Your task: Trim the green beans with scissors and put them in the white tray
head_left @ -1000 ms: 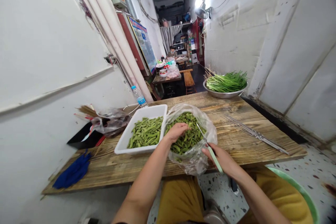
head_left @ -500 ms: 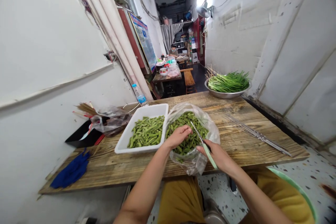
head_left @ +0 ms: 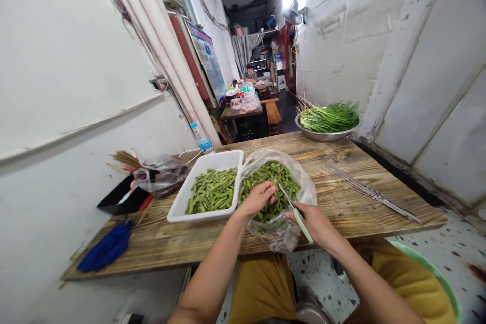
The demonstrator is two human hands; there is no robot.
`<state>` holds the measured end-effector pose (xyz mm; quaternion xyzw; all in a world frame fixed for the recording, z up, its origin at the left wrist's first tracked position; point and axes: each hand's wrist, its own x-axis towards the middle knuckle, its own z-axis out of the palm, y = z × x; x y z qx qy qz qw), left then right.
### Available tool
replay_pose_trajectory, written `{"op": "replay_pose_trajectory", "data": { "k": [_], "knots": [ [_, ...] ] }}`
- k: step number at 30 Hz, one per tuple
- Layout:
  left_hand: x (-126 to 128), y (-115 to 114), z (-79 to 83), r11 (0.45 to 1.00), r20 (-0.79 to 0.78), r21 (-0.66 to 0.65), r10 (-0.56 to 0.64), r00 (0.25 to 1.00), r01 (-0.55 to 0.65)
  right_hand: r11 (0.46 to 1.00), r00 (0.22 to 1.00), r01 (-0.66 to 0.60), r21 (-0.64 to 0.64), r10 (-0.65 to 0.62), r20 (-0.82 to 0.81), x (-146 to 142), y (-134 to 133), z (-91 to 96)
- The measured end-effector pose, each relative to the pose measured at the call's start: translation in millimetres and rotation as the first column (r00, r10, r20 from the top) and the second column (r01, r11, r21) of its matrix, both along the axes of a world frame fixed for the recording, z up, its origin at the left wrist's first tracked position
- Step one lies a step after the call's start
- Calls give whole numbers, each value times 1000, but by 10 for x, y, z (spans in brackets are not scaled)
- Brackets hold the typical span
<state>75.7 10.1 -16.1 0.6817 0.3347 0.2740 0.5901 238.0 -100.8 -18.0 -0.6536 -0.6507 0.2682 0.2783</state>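
Observation:
Over a clear plastic bag [head_left: 308, 182] full of green edamame pods [head_left: 283, 172], my left hand [head_left: 260, 198] is closed in a pinch on a pod, its green tip showing at the fingertips. My right hand [head_left: 315, 223] grips scissors [head_left: 302, 224] with pale green handles. Their blades point away from me and up to the left, with the tips close by the pod. Left of the bag, touching it, stands a white plastic tray [head_left: 197, 217] holding many more pods [head_left: 214, 192].
Metal skewers [head_left: 374, 194] lie on the wooden table [head_left: 334, 157] at right. A steel bowl [head_left: 326, 136] of green stalks stands at the far right corner. A water bottle [head_left: 204, 140], a black box [head_left: 123, 198] and a blue cloth [head_left: 106, 249] are at left. A person [head_left: 249, 74] sits far back.
My left hand now has a pod tip showing at its fingers, beside the scissor tips. The blades look more closed than before. The view has shifted slightly.

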Motion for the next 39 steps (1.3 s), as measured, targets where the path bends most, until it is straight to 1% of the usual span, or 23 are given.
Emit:
{"op": "replay_pose_trajectory", "data": {
  "k": [2, 4, 6, 8, 10, 14, 19, 24, 26, 27, 28, 29, 30, 31, 32, 33, 34, 35, 36, 37, 38, 39],
  "knots": [
    [12, -5, -4, 994, 69, -109, 40, 997, -32, 1000, 999, -14, 14, 14, -32, 2, 12, -63],
    [15, -8, 8, 970, 177, -237, 102, 979, -58, 999, 990, -26, 19, 28, -138, -8, 5, -118],
    [21, -20, 27, 929, 289, -367, 164, 943, -49, 998, 953, -56, -27, 45, -301, -33, -18, -154],
    [39, -47, 40, 885, 370, -465, 218, 903, -22, 990, 897, -102, -94, 50, -439, -66, -43, -169],
    [74, -85, 36, 854, 421, -519, 266, 867, -10, 985, 872, -119, -123, 44, -488, -93, -55, -169],
    [159, -164, -1, 829, 465, -559, 334, 820, -21, 994, 910, -55, -90, 13, -415, -104, -35, -150],
    [228, -216, -32, 820, 495, -571, 386, 778, -43, 996, 939, -44, -77, 15, -343, -104, -5, -137],
    [296, -268, -80, 811, 519, -584, 406, 752, -35, 997, 937, -23, -74, -5, -349, -165, 12, -158],
    [306, -294, -110, 812, 504, -578, 429, 749, -76, 994, 929, -19, -104, -21, -370, -203, 14, -178],
    [289, -299, -119, 821, 489, -559, 443, 751, -120, 992, 921, -21, -123, -29, -387, -219, 12, -191],
    [248, -293, -121, 834, 466, -519, 459, 756, -186, 990, 912, -27, -141, -33, -409, -231, 6, -205],
    [177, -272, -111, 846, 430, -452, 485, 761, -284, 988, 902, -37, -153, -33, -431, -235, -4, -222],
    [73, -232, -87, 845, 375, -342, 525, 764, -412, 986, 893, -52, -158, -25, -450, -229, -18, -241],
    [-62, -173, -46, 813, 304, -191, 582, 754, -550, 985, 885, -69, -159, -14, -465, -212, -35, -262],
    [-221, -96, 10, 734, 218, 5, 662, 717, -680, 983, 880, -86, -162, -2, -476, -183, -55, -285],
    [-390, -8, 79, 616, 124, 240, 747, 653, -750, 980, 876, -101, -170, 7, -482, -144, -77, -311],
    [-553, 83, 155, 475, 42, 448, 835, 549, -757, 977, 874, -110, -184, 7, -485, -98, -100, -337],
    [-689, 168, 231, 412, -60, 607, 876, 478, -679, 972, 873, -112, -205, -2, -488, -46, -122, -364],
    [-783, 237, 297, 368, -143, 708, 910, 389, -603, 968, 869, -106, -229, -22, -494, 7, -144, -388],
    [-819, 283, 345, 339, -191, 776, 930, 314, -533, 963, 863, -90, -253, -51, -503, 57, -164, -409],
    [-793, 301, 368, 339, -218, 819, 930, 295, -463, 958, 853, -69, -279, -88, -514, 102, -182, -423],
    [-704, 293, 362, 363, -237, 839, 914, 329, -405, 952, 842, -44, -303, -128, -524, 141, -200, -431]
  ]
}}
